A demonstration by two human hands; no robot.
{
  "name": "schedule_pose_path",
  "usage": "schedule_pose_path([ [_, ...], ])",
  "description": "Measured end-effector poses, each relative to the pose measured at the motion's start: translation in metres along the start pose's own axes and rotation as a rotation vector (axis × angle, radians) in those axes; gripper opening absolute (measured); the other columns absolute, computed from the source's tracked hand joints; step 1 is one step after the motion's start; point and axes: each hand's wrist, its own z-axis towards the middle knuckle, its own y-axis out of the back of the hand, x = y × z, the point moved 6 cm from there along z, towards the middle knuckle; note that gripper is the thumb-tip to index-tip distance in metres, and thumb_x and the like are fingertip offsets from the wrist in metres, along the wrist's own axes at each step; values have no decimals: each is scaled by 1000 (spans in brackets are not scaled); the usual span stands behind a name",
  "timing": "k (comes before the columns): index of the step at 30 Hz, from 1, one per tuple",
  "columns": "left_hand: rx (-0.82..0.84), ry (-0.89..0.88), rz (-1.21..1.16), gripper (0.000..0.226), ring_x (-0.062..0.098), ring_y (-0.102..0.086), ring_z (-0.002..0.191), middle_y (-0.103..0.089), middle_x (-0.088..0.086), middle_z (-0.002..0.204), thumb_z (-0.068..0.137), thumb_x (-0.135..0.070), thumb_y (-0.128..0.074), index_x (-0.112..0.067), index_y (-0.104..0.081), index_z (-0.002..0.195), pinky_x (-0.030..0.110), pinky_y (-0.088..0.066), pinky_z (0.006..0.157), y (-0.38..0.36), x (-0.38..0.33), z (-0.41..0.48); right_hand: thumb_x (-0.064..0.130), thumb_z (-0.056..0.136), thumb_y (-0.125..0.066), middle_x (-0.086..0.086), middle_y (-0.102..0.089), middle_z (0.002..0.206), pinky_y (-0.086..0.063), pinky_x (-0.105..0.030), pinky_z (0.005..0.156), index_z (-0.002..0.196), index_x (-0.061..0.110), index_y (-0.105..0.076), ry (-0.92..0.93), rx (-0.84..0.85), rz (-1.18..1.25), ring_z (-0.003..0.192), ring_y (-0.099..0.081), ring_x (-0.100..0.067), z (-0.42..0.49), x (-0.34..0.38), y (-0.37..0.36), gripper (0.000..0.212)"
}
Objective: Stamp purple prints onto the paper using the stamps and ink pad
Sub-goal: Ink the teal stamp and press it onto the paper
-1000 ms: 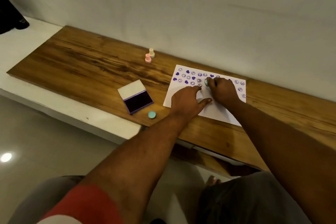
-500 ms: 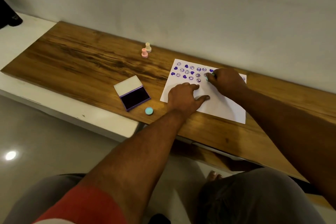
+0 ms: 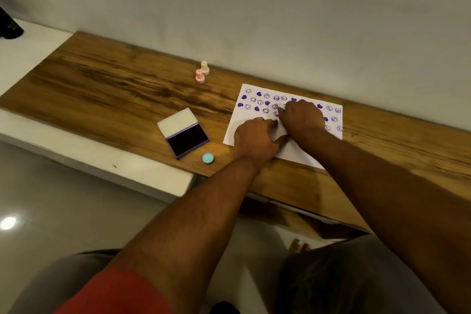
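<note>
The right hand [image 3: 302, 120] closes its grip around a teal stamp [image 3: 283, 107], pressed down on the paper [image 3: 295, 153] among purple smileys and hearts; only a sliver of the stamp shows, so its shape is unclear. The left hand [image 3: 254, 139] lies flat on the sheet's near-left part, gripping nothing. Left of the paper sits the open ink pad [image 3: 187, 136], with a teal cap [image 3: 208, 158] near it. Two stamps [image 3: 202, 72] stand by the grey wall [image 3: 254, 7] on the wooden bench [image 3: 102, 89].
</note>
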Motion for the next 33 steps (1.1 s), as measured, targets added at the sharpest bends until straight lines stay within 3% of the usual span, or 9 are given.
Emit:
schedule_pose_path([
  [4,-10,-8,-2,77,21,-68,101,-75,-1,114,81,-84,-55,-30,-70,133,34,-51,85,-1,-1,-2,35,110,-39,-13,-69,119,-54,-39,82,124,12,-66,74,47,-124,112,-65,-33,-3,0,2,38],
  [7,-9,-5,3,77,21,-68,102,-75,-1,115,81,-85,-56,-31,-70,133,34,-50,86,-2,-1,-3,42,109,-35,-16,-71,113,-48,-37,75,116,9,-67,34,24,-33,107,-67,-34,-4,-2,3,47],
  [12,9,-21,1,77,20,-66,108,-73,-1,120,83,-85,-55,-31,-67,137,33,-48,89,2,-3,-3,35,111,-32,-15,-62,129,-48,-40,77,143,13,-52,147,94,-71,117,-62,-35,-1,-4,0,44],
  [14,8,-26,6,78,19,-65,110,-72,-2,122,82,-85,-56,-31,-66,138,33,-48,89,3,-3,-3,36,111,-30,-23,-65,122,-49,-41,82,134,7,-60,120,55,111,112,-63,-41,2,-15,6,48],
  [18,-21,-13,-57,78,20,-65,114,-72,-2,127,81,-82,-61,-29,-67,137,35,-48,93,4,-2,-5,46,109,-32,-22,-75,99,-45,-35,75,95,6,-75,-293,-215,763,92,-67,-38,-7,-62,15,60],
  [21,-44,-10,-82,75,21,-66,114,-73,-1,127,81,-80,-64,-28,-68,136,36,-49,93,4,-2,-7,51,107,-35,-21,-70,85,-53,-46,76,85,6,-69,-392,-180,995,84,-67,-38,-21,-74,4,62],
  [25,-44,0,-121,72,21,-66,113,-73,-1,125,83,-78,-64,-28,-69,134,36,-51,93,8,-2,-6,44,110,-33,-15,-72,88,-39,-29,72,89,4,-71,-288,-152,879,85,-65,-32,-34,-75,2,59],
  [29,-63,-17,-272,60,16,-68,93,-77,-1,103,88,-67,-69,-24,-73,129,33,-56,83,24,-6,-9,39,111,-33,-16,-75,103,-48,-35,84,103,2,-73,-211,-179,820,98,-68,-33,-40,-69,13,55],
  [33,-157,-100,-365,42,8,-62,79,-69,-6,80,92,-55,-72,-21,-78,116,33,-56,75,66,-1,-24,38,111,-34,-14,-72,93,-44,-35,73,99,5,-69,4,-172,722,88,-65,-32,-46,-34,29,50],
])
